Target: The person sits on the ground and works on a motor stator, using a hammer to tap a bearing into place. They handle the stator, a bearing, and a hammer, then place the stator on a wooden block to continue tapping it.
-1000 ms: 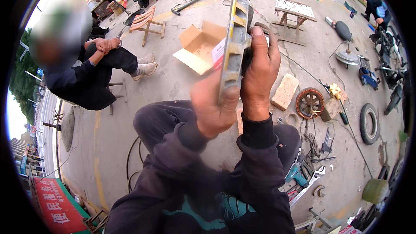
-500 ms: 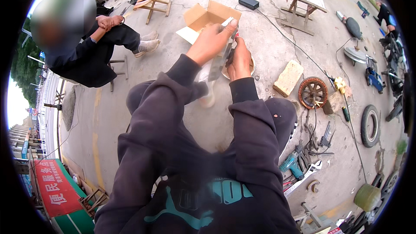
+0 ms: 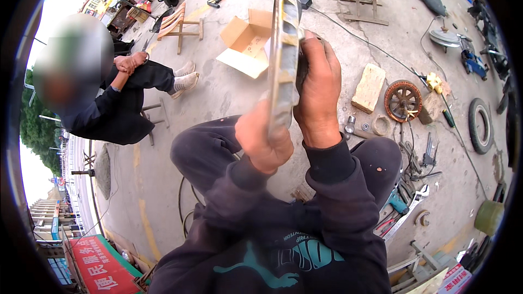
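Note:
A long grey metal part (image 3: 283,60), worn and marked with brownish patches, stands nearly upright close in front of me, edge toward me. My left hand (image 3: 263,136) is closed round its lower end, slightly blurred. Against its right side my right hand (image 3: 320,90) is closed, with the fingers bent behind a dark area of the part; the fingertips are hidden. The part's far side cannot be seen. Beyond it on the ground lies an open cardboard box (image 3: 238,64), partly covered by the part's edge.
Right of my knee lie a hammer (image 3: 350,124), a pale block (image 3: 369,88), a brown spoked wheel (image 3: 402,101), a teal power drill (image 3: 397,203) and a tyre (image 3: 480,126). A seated person (image 3: 131,100) is at left, near a striped folding stool (image 3: 173,22).
Both hands have brought the metal part nearer to me and turned it upright. My left hand has moved down to its lower end. My view has shifted; the hammer now shows.

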`<state>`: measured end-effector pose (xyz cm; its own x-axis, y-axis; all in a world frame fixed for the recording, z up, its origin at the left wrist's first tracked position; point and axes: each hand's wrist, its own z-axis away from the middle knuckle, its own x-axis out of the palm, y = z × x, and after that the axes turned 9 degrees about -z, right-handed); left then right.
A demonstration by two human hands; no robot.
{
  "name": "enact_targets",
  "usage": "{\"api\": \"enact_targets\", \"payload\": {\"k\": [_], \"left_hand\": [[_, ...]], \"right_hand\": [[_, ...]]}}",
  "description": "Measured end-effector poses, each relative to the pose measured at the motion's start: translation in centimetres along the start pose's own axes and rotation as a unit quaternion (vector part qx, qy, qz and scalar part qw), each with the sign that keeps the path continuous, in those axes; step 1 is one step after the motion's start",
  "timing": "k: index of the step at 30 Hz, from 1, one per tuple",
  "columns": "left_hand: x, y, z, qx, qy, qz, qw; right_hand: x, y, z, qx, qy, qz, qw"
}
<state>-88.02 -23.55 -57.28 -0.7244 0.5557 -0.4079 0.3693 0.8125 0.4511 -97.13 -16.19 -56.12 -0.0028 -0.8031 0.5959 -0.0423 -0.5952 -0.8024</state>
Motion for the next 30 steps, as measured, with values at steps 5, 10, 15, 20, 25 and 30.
{"api": "enact_targets", "payload": {"k": [5, 10, 15, 20, 25, 30], "left_hand": [[3.5, -2.5, -6.8, -0.339, -0.168, 0.268, 0.886], [9.3, -7.1, -10.4, -0.204, -0.507, -0.241, 0.802], [2.5, -4.6, 0.6, -0.022, -0.153, -0.071, 0.985], [-2.3, -4.7, 3.8, 0.275, -0.172, -0.146, 0.935], [-0.6, 0.0, 0.2, 0.207, -0.067, -0.033, 0.975], [5.7, -1.5, -4.1, -0.262, -0.092, 0.218, 0.936]], "right_hand": [[-2.1, 7.1, -2.5, -0.148, 0.075, 0.132, 0.977], [-3.8, 10.7, -5.0, 0.283, 0.069, -0.217, 0.932], [-5.9, 9.4, -5.3, 0.294, -0.034, -0.219, 0.930], [-5.5, 2.1, -0.1, 0.244, -0.200, -0.325, 0.892], [-5.9, 0.5, 1.1, -0.033, -0.157, -0.136, 0.978], [-4.0, 4.1, -2.8, -0.197, 0.070, 0.137, 0.968]]}}
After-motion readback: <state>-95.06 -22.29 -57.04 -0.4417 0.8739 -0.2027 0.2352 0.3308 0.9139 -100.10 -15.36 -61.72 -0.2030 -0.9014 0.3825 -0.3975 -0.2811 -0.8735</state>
